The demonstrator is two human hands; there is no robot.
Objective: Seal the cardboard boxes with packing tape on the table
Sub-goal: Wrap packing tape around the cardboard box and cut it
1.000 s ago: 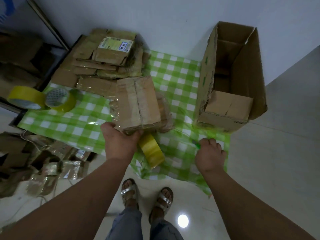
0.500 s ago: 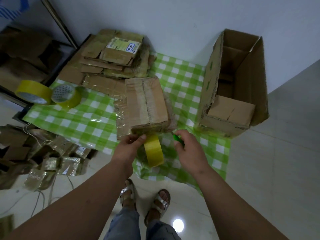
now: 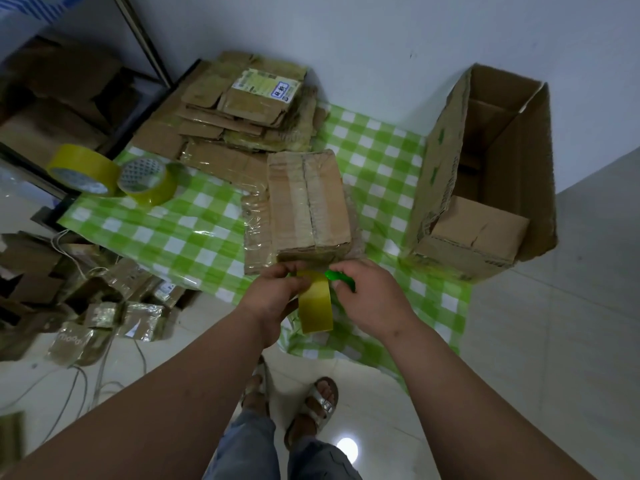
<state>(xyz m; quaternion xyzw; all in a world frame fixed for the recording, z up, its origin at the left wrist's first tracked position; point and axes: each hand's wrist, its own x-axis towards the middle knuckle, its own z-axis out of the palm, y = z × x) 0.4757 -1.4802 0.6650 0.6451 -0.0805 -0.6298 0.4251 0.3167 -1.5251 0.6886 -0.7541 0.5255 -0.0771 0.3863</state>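
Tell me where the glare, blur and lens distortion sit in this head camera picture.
Head view: a bright lamp reflection glares off the floor tile between the feet; sheen streaks the green checked tablecloth; the far left edge smears with blur; wide-angle bending bows the open cardboard box at right; the left hand and right hand stay fairly sharp.

I see a green-and-white checked tablecloth (image 3: 194, 237) under brown cardboard. The small box (image 3: 308, 199) is tan with a glossy clear tape stripe. The tape roll (image 3: 315, 303) at my hands is yellow, as are the two rolls (image 3: 114, 174) at left. The cutter (image 3: 341, 280) is bright green; the wall (image 3: 346, 36) is pale grey-white.
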